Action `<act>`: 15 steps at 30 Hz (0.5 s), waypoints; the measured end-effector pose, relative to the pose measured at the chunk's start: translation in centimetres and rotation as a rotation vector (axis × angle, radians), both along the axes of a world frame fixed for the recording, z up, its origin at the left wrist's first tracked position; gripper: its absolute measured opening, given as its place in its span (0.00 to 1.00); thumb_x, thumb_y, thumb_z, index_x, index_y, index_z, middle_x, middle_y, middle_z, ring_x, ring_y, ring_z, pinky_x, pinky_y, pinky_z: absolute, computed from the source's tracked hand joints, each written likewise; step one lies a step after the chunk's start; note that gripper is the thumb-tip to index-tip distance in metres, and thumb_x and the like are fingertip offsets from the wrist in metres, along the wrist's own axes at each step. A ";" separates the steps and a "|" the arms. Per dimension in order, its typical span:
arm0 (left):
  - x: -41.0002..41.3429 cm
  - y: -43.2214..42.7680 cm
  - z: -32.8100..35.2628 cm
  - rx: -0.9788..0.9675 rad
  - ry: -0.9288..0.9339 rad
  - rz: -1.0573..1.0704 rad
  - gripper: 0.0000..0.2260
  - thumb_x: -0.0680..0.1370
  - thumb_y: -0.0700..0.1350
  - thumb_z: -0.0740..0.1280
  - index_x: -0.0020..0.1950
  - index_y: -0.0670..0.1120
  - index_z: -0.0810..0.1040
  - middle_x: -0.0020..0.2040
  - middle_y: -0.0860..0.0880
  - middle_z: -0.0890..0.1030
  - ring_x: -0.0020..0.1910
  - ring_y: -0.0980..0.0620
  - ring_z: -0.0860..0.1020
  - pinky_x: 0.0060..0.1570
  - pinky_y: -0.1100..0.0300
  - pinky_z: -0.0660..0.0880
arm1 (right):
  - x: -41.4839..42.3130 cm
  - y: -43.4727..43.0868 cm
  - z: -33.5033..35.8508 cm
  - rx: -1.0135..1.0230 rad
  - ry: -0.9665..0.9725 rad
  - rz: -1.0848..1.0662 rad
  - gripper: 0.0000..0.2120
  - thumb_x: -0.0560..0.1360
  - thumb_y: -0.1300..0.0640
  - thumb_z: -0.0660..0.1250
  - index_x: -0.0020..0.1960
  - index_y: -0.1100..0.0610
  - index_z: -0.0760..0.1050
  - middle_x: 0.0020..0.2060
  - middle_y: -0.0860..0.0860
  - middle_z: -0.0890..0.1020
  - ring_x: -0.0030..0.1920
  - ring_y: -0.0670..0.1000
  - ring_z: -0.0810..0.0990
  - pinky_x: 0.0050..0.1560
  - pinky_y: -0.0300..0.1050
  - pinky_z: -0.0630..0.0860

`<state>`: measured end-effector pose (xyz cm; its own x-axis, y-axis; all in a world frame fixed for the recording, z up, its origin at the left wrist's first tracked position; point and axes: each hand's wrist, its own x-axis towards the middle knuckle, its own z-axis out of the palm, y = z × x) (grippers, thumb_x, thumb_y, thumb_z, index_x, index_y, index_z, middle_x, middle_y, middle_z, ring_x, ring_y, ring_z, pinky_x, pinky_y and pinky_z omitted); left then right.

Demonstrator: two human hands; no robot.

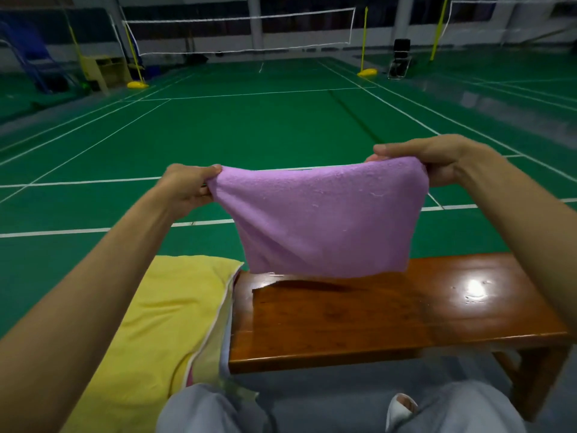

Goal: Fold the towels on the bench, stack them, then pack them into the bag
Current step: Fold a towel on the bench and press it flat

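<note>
A purple towel (321, 217) hangs in the air above the wooden bench (374, 317), its lower edge just over the bench top. My left hand (187, 189) pinches its upper left corner. My right hand (437, 160) grips its upper right corner, a little higher. A yellow towel (162, 323) lies spread over the left end of the bench, with white-edged layers showing along its right side. No bag is in view.
The bench stands on a green badminton court floor (249, 129) with white lines. My knees in grey trousers (343, 410) are at the bottom. A net (240, 32), yellow posts and a dark chair (399, 57) stand far behind.
</note>
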<state>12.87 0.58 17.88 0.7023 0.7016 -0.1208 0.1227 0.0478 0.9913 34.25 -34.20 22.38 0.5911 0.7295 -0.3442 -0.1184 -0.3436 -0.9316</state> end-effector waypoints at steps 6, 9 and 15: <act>-0.8 0.3 0.0 -0.063 -0.026 -0.125 0.03 0.82 0.40 0.68 0.50 0.43 0.80 0.47 0.47 0.84 0.37 0.55 0.82 0.37 0.64 0.81 | 1.2 -2.2 -0.2 0.158 -0.220 -0.062 0.44 0.42 0.57 0.89 0.57 0.61 0.82 0.49 0.57 0.86 0.43 0.47 0.86 0.42 0.38 0.82; -0.8 0.6 0.3 0.008 -0.019 -0.170 0.03 0.82 0.39 0.68 0.51 0.43 0.82 0.45 0.47 0.84 0.40 0.54 0.77 0.37 0.66 0.80 | 1.9 -2.4 -1.1 0.228 -0.324 -0.143 0.46 0.37 0.48 0.90 0.53 0.61 0.83 0.46 0.56 0.87 0.47 0.49 0.85 0.50 0.42 0.83; -1.6 0.6 2.1 0.056 0.051 -0.401 0.15 0.66 0.37 0.76 0.53 0.41 0.83 0.42 0.49 0.87 0.38 0.58 0.84 0.40 0.69 0.80 | 2.1 -3.1 -1.2 0.220 -0.523 -0.225 0.30 0.57 0.53 0.86 0.54 0.66 0.83 0.40 0.50 0.88 0.43 0.46 0.85 0.51 0.38 0.82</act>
